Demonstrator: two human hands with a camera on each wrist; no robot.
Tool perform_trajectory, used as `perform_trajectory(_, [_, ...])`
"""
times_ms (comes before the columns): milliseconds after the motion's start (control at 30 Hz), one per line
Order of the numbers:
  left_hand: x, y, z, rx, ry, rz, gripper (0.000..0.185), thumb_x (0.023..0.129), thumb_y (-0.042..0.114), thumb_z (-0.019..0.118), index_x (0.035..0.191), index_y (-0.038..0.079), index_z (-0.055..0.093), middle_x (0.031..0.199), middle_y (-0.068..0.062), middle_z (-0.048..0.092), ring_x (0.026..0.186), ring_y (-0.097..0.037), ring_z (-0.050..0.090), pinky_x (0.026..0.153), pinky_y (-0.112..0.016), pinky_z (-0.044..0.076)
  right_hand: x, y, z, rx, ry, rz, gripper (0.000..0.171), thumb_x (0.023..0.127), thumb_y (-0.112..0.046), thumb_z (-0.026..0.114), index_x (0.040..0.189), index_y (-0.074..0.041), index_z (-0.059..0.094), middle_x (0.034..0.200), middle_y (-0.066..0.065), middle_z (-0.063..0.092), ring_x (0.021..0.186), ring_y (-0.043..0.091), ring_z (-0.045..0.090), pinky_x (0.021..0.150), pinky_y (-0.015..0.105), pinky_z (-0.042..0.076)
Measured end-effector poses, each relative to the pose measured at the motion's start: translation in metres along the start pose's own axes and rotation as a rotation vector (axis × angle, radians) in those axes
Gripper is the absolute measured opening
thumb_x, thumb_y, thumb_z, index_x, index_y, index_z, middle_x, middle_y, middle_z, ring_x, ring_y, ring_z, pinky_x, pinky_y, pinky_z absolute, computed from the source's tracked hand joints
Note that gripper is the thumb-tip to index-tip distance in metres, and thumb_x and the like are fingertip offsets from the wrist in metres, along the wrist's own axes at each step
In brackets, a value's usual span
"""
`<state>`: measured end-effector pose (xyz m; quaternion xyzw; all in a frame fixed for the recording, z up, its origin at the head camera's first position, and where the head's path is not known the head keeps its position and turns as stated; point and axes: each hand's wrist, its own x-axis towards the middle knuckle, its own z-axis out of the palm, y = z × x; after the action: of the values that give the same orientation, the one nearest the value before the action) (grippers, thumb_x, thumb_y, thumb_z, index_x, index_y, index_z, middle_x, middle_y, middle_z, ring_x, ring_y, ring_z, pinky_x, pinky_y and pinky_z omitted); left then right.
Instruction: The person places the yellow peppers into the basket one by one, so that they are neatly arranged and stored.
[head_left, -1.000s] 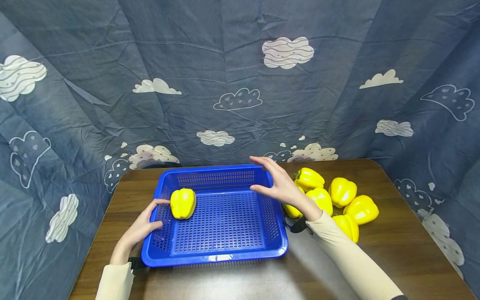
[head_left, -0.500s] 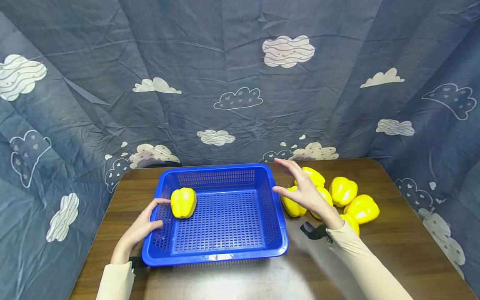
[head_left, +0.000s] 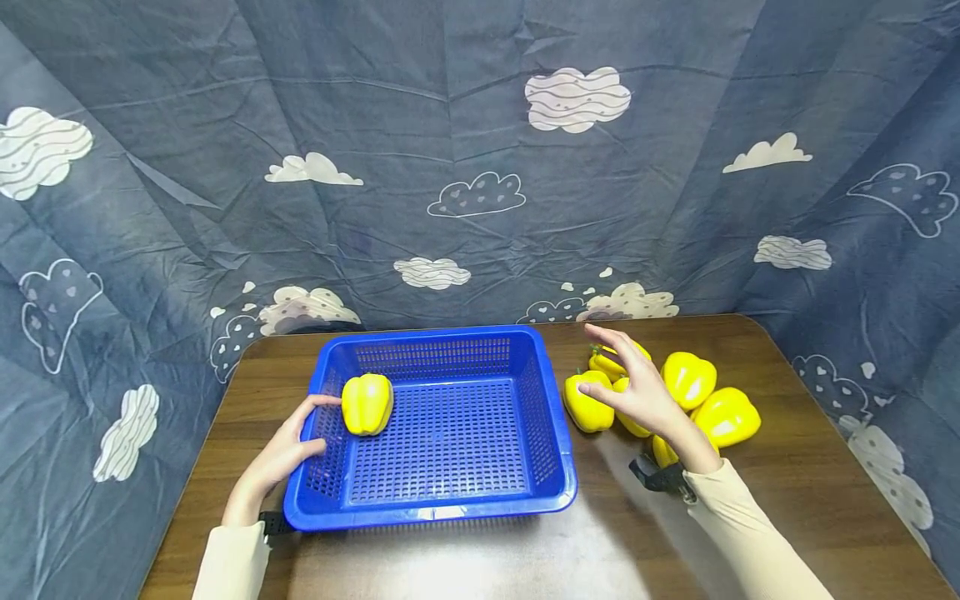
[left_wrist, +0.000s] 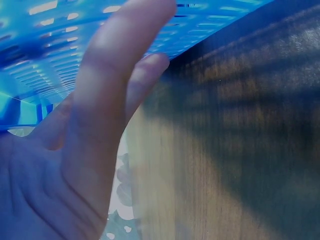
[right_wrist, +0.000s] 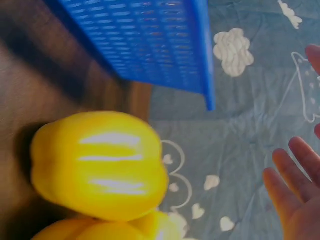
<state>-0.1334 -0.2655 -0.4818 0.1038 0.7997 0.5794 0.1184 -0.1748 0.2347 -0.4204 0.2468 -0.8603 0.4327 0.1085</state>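
Note:
A blue plastic basket [head_left: 431, 510] with slotted walls sits on the wooden table. Inside it, near the left wall, lies one yellow bell pepper [head_left: 367, 405]. My left hand [head_left: 281, 454] holds the basket's left rim, index finger and thumb reaching over it; the left wrist view shows other fingers [left_wrist: 145, 75] outside the wall. My right hand [head_left: 641, 387] hovers over a group of several yellow bell peppers to the basket's right, fingers spread and holding nothing. Nearest its thumb is a yellow bell pepper [head_left: 587, 404], seen large in the right wrist view, partly overlapped by the thumb.
More yellow bell peppers, such as the rightmost pepper [head_left: 726, 417], lie right of my right hand. A dark cloud-print curtain [head_left: 480, 250] hangs behind the table's back edge. Bare table [head_left: 817, 492] shows at the right front.
My right hand has moved right, from above the basket's right rim to over the peppers, fingers still spread. The left hand, basket and pepper inside stay in place.

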Motion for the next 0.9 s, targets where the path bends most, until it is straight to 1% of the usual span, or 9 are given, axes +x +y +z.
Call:
perform_trajectory(133, [0.000,0.001,0.000,0.016,0.006,0.003,0.057,0.079,-0.011,0.050,0.133,0.003,0.039,0.134,-0.030,0.035,0.105,-0.041,0.049,0.079,-0.039,0.048,-0.009,0.008,0.000,-0.030,-0.028,0.027,0.078,0.075,-0.006,0.081,0.142,-0.004,0.041,0.139,0.016,0.045,0.123,0.034,0.044,0.101,0.052,0.036])
perform_trajectory(367, [-0.001,0.003,0.000,0.015,0.014,-0.022,0.057,0.080,-0.011,0.050,0.133,0.004,0.039,0.136,-0.030,0.033,0.105,-0.041,0.050,0.078,-0.039,0.049,-0.022,0.027,0.002,-0.080,-0.056,0.044,0.082,0.071,-0.010,0.084,0.141,-0.002,0.042,0.138,0.020,0.045,0.124,0.036,0.043,0.100,0.057,0.034])
perform_trajectory(500, [-0.001,0.003,0.001,0.005,0.014,-0.018,0.057,0.079,-0.012,0.050,0.133,0.004,0.039,0.133,-0.030,0.035,0.102,-0.040,0.051,0.076,-0.039,0.050,-0.027,0.038,0.004,-0.104,-0.069,0.041,0.083,0.069,-0.012,0.085,0.140,-0.003,0.043,0.138,0.019,0.046,0.124,0.037,0.042,0.099,0.058,0.034])
perform_trajectory(700, [-0.001,0.003,0.001,-0.025,0.007,-0.027,0.058,0.079,-0.012,0.049,0.133,0.004,0.038,0.134,-0.030,0.034,0.103,-0.040,0.051,0.076,-0.038,0.051,-0.030,0.044,0.004,-0.161,-0.086,0.023,0.084,0.066,-0.014,0.087,0.137,0.000,0.044,0.137,0.019,0.047,0.125,0.038,0.041,0.100,0.059,0.032])
perform_trajectory(900, [-0.001,0.002,0.002,-0.066,-0.002,-0.027,0.058,0.079,-0.013,0.047,0.134,0.003,0.038,0.131,-0.031,0.036,0.101,-0.038,0.052,0.076,-0.038,0.051,-0.032,0.051,0.003,-0.211,-0.126,0.055,0.084,0.067,-0.017,0.087,0.138,-0.002,0.044,0.138,0.018,0.046,0.127,0.039,0.039,0.101,0.059,0.030])
